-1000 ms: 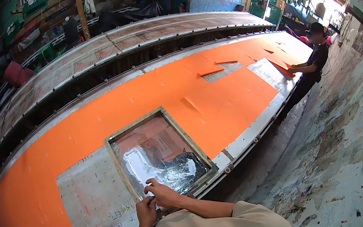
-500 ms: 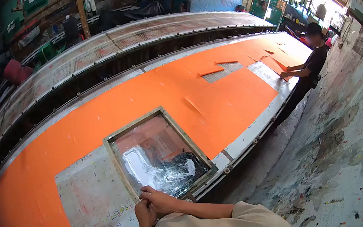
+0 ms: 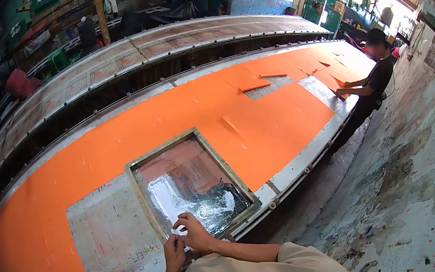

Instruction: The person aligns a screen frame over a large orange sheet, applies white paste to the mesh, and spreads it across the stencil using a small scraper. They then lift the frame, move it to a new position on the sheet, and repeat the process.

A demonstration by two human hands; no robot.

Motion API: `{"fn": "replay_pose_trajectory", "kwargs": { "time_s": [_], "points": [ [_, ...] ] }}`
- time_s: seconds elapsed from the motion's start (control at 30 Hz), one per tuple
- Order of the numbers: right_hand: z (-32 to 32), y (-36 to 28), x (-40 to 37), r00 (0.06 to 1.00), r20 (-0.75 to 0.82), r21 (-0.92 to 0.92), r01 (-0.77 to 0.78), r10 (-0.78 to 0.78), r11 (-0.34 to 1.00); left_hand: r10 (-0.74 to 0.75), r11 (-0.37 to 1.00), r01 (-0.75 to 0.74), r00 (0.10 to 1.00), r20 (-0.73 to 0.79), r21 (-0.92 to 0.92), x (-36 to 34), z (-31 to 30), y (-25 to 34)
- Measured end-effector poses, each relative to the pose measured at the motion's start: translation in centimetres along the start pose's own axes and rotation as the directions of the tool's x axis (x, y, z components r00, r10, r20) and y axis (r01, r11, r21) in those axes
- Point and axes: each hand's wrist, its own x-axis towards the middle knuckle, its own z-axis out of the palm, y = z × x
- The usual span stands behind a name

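L hand [image 3: 174, 251] & R hand [image 3: 198, 235] meet at the near edge of the wood-framed printing screen [image 3: 146, 204], fingers curled nearly closed, tips pinching a sm. white scrap [image 3: 178, 232] btwn them; can't tell its material. Screen lies flat on the long table [image 3: 107, 232], orange fabric [image 3: 176, 113] along its far sides, w/ white ink [image 3: 163, 192] spread on its mesh.

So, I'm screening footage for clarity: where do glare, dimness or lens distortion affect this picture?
Head view: wide-angle bend, the long table visibly curved, corners black; head view: glare washing out the table's far end, bright shine inside the frame; head view: upper-left background dim; head view: left hand and right hand fairly clear, the white thing between them too small to identify.
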Motion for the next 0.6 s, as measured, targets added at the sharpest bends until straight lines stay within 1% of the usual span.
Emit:
{"fn": "replay_pose_trajectory", "kwargs": {
  "time_s": [0.07, 0.1, 0.17, 0.27, 0.3, 0.37, 0.4, 0.47, 0.5, 0.57, 0.6],
  "points": [
    [-0.4, 0.0, 0.1, 0.999, 0.009, 0.135, -0.052, 0.051, 0.990, -0.037, 0.999, 0.037, 0.998, 0.053, -0.012, -0.2, 0.2, -0.4],
    [-0.6, -0.2, 0.1, 0.999, 0.007, 0.132, -0.052, 0.052, 0.990, -0.036, 0.999, 0.036, 0.998, 0.055, -0.014, -0.2, 0.4, -0.8],
    [-0.7, -0.5, 0.0, 0.997, -0.024, 0.035, -0.066, 0.066, 0.997, -0.039, 0.998, 0.042, 0.996, 0.078, -0.041, -0.1, 0.4, -1.6],
    [-1.1, -1.1, -0.1, 0.996, -0.057, 0.024, -0.075, 0.076, 0.997, -0.048, 0.997, 0.052, 0.997, 0.063, -0.061, 0.0, 0.5, -1.8],
    [-1.2, -0.9, -0.1, 0.996, -0.057, 0.021, -0.074, 0.075, 0.997, -0.047, 0.997, 0.051, 0.997, 0.063, -0.063, 0.1, 0.5, -1.0],
    [-1.2, -0.5, -0.1, 0.996, -0.087, -0.055, -0.001, -0.004, 0.998, -0.037, 0.999, 0.037, 0.999, 0.014, -0.035, 0.1, 0.5, 0.7],
    [-1.1, -0.3, -0.1, 0.996, -0.088, -0.056, 0.000, -0.005, 0.998, -0.035, 0.999, 0.036, 0.999, 0.015, -0.035, 0.1, 0.5, 0.5],
    [-1.0, 0.2, 0.1, 0.999, -0.032, -0.063, -0.036, 0.034, 0.997, -0.080, 0.995, 0.078, 0.997, -0.021, -0.068, 0.1, 0.3, -0.2],
    [-1.0, 0.3, 0.3, 0.999, -0.035, -0.064, -0.036, 0.034, 0.997, -0.079, 0.995, 0.077, 0.997, -0.018, -0.068, 0.1, 0.2, -0.1],
    [-1.0, 0.7, 0.5, 0.998, 0.054, 0.034, -0.043, 0.041, 0.999, -0.132, 0.990, 0.133, 0.991, 0.016, -0.046, -0.1, 0.0, 0.1],
    [-1.2, 0.3, 0.4, 0.998, 0.053, 0.034, -0.044, 0.043, 0.998, -0.133, 0.990, 0.134, 0.991, 0.018, -0.046, -0.2, 0.0, -0.1]
  ]
}}
